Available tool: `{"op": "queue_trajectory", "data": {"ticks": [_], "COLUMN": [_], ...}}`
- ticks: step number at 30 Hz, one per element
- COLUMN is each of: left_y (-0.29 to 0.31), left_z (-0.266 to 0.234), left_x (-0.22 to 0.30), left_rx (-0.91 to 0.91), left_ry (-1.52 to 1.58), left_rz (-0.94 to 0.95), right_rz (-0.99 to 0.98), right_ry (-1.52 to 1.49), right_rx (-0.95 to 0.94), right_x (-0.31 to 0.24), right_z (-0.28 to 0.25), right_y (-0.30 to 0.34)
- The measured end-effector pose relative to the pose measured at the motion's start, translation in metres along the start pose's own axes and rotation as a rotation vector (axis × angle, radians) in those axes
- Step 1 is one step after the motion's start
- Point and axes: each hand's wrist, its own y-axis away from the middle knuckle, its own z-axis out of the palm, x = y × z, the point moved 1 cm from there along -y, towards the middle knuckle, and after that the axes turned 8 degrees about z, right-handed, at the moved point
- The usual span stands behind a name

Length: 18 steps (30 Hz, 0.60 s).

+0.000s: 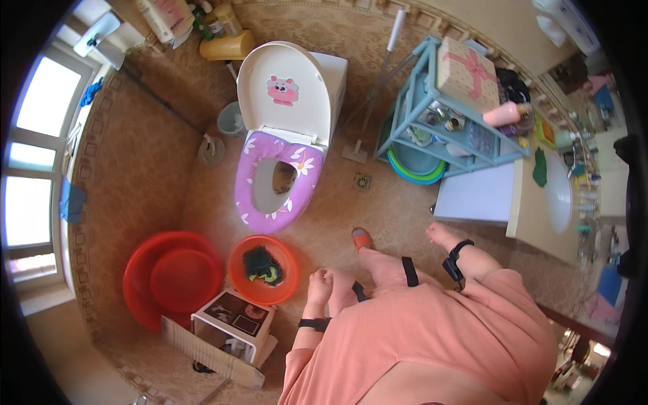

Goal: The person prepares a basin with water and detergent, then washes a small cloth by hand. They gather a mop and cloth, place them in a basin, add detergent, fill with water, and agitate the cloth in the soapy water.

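My left hand point(320, 286) hangs at my side with its fingers curled in and nothing showing in it. Closest to it is a small orange-red basin point(289, 287), apart from the hand, with a dark green cloth point(258, 259) and a yellow-green piece inside. My right hand point(443, 236) hangs loosely curled, seemingly with nothing in it, near the white cabinet point(472, 196) under the sink. Both wrists wear black straps. Ahead stands a toilet point(337, 74) with its lid point(260, 74) raised and a purple flowered seat cover point(248, 189).
A large red basin point(138, 287) and a white bin-like box point(253, 331) stand at the left. Along the right are a blue shelf rack point(432, 125) and a sink point(559, 196). Long-handled tools point(381, 81) lean on the wall; a small bucket point(231, 120) sits by the toilet.
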Motion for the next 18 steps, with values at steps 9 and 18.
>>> {"op": "queue_trajectory", "data": {"ticks": [9,18], "left_y": [-0.034,-0.040], "left_z": [0.067,0.192], "left_x": [0.014,-0.018], "left_rx": [-0.214,-0.221], "left_ry": [-0.067,-0.037], "left_rz": [-0.115,-0.076], "right_rz": [0.119,-0.063], "right_ry": [-0.209,0.098], "right_rx": [-0.161,0.010], "right_x": [-0.029,-0.032], "right_z": [0.001,0.021], "right_y": [-0.042,-0.217]}}
